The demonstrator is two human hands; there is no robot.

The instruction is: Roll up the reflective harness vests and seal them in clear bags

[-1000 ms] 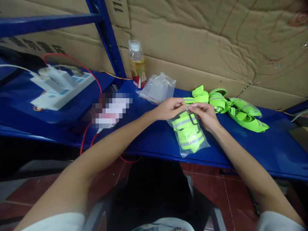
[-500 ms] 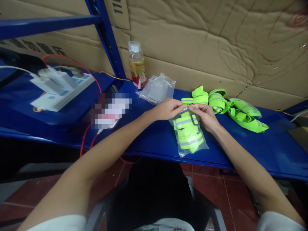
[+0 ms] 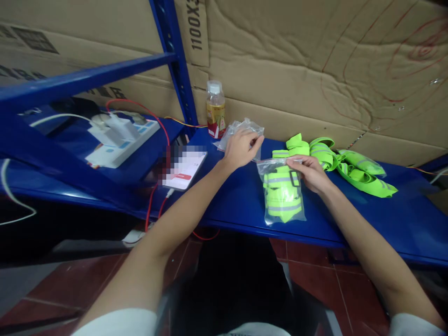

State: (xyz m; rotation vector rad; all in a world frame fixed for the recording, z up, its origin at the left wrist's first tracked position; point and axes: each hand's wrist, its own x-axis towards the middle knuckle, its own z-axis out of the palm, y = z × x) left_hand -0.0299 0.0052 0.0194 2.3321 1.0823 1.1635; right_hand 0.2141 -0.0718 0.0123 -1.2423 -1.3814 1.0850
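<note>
My right hand pinches the top right corner of a clear zip bag. Inside the bag is a folded neon-green reflective strap with silver stripes and a black buckle. The bag hangs upright at the front of the blue shelf. To its left, my left hand is over a pile of clear plastic bags. Its fingers are loosely bent, with a gap between thumb and forefinger, and nothing shows in them. Whether the fingertips touch the pile is hidden.
More neon-green straps lie in coils at the back right of the blue shelf. A drink bottle stands by the cardboard wall. On the left are a phone on a cable, a power strip and a blue post.
My left hand has let go of the bag's top edge and moved up and left to the pile of plastic bags. My right hand still holds the filled bag. The view has shifted left.
</note>
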